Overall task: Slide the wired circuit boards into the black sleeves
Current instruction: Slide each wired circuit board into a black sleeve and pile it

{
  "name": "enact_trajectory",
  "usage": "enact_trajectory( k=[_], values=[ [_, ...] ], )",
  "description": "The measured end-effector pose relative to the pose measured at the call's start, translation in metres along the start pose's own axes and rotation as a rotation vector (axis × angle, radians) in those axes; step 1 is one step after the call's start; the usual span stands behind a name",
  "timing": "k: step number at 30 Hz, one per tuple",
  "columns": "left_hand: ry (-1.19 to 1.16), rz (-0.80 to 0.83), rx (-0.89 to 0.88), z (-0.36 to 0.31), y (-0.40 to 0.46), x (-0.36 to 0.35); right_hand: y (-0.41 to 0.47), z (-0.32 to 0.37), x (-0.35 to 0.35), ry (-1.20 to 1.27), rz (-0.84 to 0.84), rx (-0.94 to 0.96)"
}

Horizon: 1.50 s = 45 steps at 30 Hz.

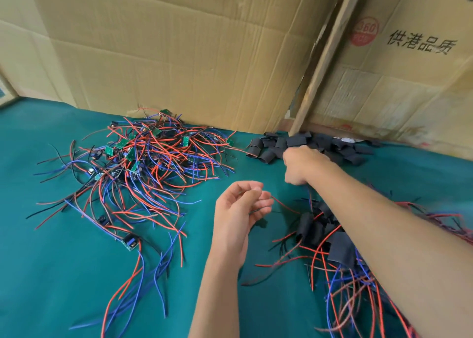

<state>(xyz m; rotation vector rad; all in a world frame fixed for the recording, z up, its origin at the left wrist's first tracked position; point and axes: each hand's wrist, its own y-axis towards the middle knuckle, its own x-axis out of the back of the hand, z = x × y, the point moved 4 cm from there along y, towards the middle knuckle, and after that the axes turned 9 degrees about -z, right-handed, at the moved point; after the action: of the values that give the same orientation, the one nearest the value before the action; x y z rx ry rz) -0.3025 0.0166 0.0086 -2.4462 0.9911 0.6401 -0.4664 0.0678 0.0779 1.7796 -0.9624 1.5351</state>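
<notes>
Reaching for a sleeve — supplies sorted by stage.
Head view: right hand [303,164] curls into the black sleeves [307,145], grasp hidden; left hand [240,209], loosely curled, seems to pinch thin wires; wired circuit boards [133,163] heaped left on the desk [51,273]; sleeved ones [330,237] — right.

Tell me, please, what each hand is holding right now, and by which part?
The left hand pinches thin wires near their ends. The right hand reaches into the black sleeves; its grip is hidden.
</notes>
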Motion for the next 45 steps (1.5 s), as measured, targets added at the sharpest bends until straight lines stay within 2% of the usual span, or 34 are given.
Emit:
enact_trajectory(
  k=[6, 10, 11, 13, 16, 21, 23, 27, 31, 39, 42, 45],
  values=[
    [0.002, -0.006, 0.003, 0.000, -0.001, -0.002, 0.002, 0.002, 0.003, -0.014, -0.072, 0.048],
    [-0.019, -0.054, 0.009, -0.001, 0.000, 0.000, -0.005, 0.036, 0.035, 0.247, -0.324, 0.172],
    [-0.022, -0.064, 0.010, 0.000, 0.000, -0.001, -0.007, 0.051, 0.042, 0.347, -0.338, 0.206],
    [-0.031, -0.070, 0.015, 0.000, -0.001, -0.001, -0.009, 0.082, 0.046, 0.496, -0.230, 0.235],
    [-0.049, -0.079, 0.007, -0.001, -0.001, -0.001, -0.008, 0.117, 0.026, 0.569, -0.016, 0.146],
    [0.022, -0.086, -0.026, -0.002, -0.003, -0.001, -0.001, 0.129, -0.006, 0.509, -0.093, 0.021],
    [0.034, -0.081, -0.020, -0.001, -0.002, -0.001, 0.003, 0.126, -0.009, 0.570, -0.098, -0.026],
    [0.005, -0.098, -0.006, 0.001, 0.001, 0.000, 0.001, 0.109, 0.013, 0.813, -0.046, -0.044],
    [-0.153, -0.158, 0.061, 0.002, 0.005, 0.003, -0.026, 0.067, 0.038, 1.164, -0.143, -0.106],
    [-0.425, -0.261, 0.027, -0.003, 0.010, 0.013, -0.115, 0.031, 0.015, 0.871, -0.371, 0.053],
    [-0.419, -0.267, 0.037, -0.004, 0.011, 0.014, -0.143, 0.027, 0.006, 0.806, -0.435, 0.108],
    [-0.382, -0.245, 0.040, -0.003, 0.011, 0.014, -0.166, 0.032, 0.000, 0.742, -0.411, 0.182]
  ],
)
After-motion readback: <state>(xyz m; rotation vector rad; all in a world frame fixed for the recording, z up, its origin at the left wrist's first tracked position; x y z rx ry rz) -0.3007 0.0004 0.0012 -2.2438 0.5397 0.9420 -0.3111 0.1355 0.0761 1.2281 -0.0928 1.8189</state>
